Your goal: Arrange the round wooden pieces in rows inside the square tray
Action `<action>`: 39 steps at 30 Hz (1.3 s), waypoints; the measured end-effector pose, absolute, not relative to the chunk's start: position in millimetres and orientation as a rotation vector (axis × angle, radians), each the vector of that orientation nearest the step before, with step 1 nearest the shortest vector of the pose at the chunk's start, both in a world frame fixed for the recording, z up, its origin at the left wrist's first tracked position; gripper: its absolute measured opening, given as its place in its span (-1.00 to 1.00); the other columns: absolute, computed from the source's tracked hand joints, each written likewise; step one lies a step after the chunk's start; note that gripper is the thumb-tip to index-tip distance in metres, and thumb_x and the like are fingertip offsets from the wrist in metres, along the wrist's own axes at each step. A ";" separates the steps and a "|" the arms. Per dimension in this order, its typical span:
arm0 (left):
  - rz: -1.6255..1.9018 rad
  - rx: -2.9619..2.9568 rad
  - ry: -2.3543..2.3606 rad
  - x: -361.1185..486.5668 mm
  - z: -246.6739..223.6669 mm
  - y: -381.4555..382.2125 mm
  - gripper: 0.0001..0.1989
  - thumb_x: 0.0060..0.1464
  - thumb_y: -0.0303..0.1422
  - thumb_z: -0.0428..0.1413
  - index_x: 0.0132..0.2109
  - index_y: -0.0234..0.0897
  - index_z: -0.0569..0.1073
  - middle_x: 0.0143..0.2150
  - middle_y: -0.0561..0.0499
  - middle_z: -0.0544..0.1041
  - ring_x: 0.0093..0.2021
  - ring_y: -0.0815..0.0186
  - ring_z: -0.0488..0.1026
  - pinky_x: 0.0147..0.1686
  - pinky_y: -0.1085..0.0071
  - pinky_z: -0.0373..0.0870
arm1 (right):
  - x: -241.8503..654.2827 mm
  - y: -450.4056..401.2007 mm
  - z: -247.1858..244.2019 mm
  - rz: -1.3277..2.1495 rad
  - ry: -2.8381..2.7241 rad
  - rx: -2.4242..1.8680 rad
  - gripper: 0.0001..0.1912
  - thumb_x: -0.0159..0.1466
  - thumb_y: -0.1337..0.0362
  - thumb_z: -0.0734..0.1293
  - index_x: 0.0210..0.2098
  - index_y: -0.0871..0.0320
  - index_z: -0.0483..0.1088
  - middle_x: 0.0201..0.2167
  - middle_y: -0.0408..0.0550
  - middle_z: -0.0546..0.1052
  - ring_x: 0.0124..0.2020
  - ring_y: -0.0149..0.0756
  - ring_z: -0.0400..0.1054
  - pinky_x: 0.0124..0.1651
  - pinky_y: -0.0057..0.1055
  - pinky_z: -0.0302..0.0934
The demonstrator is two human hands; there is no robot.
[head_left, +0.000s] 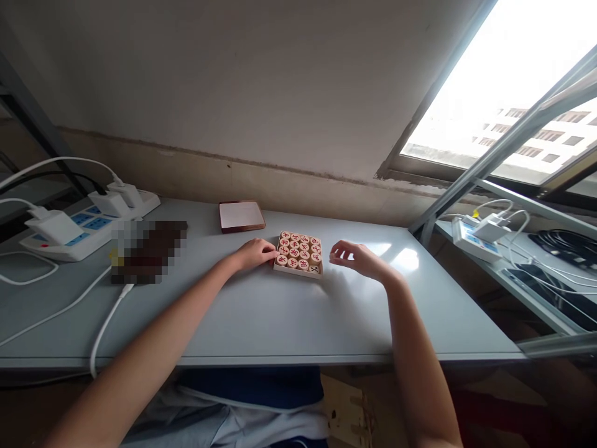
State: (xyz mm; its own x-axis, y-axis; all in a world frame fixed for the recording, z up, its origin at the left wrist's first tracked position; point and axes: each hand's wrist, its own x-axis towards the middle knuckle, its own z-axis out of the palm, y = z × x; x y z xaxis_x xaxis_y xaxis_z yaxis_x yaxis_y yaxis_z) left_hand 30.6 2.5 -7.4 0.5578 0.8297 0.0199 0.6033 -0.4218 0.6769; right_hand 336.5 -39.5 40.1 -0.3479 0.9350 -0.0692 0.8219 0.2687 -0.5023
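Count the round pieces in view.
16 pieces: four rows of four, all inside the open box between the left hand and the right hand; any underneath would be hidden.

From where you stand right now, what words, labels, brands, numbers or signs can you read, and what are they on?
None reads clearly enough to quote.
Round pieces: red characters, too small to read surely.
Near right corner piece: a dark character, also too small.
Left power strip and right power strip: no legible print.
Dark item on the desk: pixelated, so any text is hidden.
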 end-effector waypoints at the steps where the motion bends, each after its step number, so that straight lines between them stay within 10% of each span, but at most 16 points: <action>1: 0.472 2.176 1.141 30.6 -7.4 2.6 -0.63 0.05 -0.14 -0.06 -0.56 -0.29 0.33 -0.60 0.11 0.23 -0.52 0.38 0.15 -0.48 0.44 0.01 | 329.3 -39.6 40.7 0.710 -2.319 -1.527 -0.63 0.18 -0.07 0.25 -0.23 0.07 0.38 -0.34 -0.10 0.49 -0.34 -0.35 0.34 -0.30 -0.42 0.19; 22: 0.566 2.180 1.148 30.1 -3.2 -0.3 -0.64 0.09 -0.18 -0.03 -0.56 -0.30 0.34 -0.62 0.12 0.25 -0.55 0.40 0.16 -0.50 0.45 0.04 | 299.7 -41.4 32.0 0.656 -2.456 -1.227 -0.81 0.15 0.15 0.34 -0.26 0.05 0.46 -0.33 -0.15 0.50 -0.36 -0.39 0.26 -0.28 -0.45 0.13; 30: 0.945 2.511 1.858 -5.7 -7.5 20.7 -0.63 0.06 -0.33 0.14 0.03 -0.29 0.37 0.10 -0.19 0.36 0.08 0.08 0.27 0.00 0.22 0.20 | 303.1 -37.6 32.6 0.588 -2.428 -1.285 -0.71 0.18 0.00 0.29 -0.29 0.06 0.47 -0.41 -0.10 0.47 -0.40 -0.35 0.27 -0.33 -0.42 0.16; 35: 0.642 2.420 1.832 -22.4 -12.7 26.9 -0.81 0.16 -0.44 0.01 -0.24 -0.30 0.53 -0.22 -0.13 0.56 -0.17 0.17 0.45 -0.16 0.31 0.30 | 304.1 -35.1 28.6 0.529 -2.390 -1.303 -0.66 0.24 -0.02 0.21 -0.30 0.07 0.45 -0.43 -0.08 0.48 -0.45 -0.36 0.25 -0.37 -0.41 0.15; 39: 1.067 2.249 1.646 0.0 8.7 12.9 -0.78 0.18 -0.37 -0.01 -0.19 -0.22 0.53 -0.18 -0.05 0.57 -0.18 0.21 0.46 -0.18 0.36 0.29 | 304.8 -32.3 26.7 0.414 -2.250 -1.287 -0.67 0.26 0.00 0.19 -0.31 0.09 0.44 -0.39 -0.05 0.48 -0.46 -0.35 0.25 -0.35 -0.39 0.16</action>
State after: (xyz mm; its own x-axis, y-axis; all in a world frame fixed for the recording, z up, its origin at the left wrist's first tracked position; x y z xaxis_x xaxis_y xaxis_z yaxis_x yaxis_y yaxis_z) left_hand 0.0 12.9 8.7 0.1416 0.8822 0.4491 0.7702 -0.3832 0.5098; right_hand 304.8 -32.3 26.7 -0.4203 0.8635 0.2788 0.7075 0.5043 -0.4951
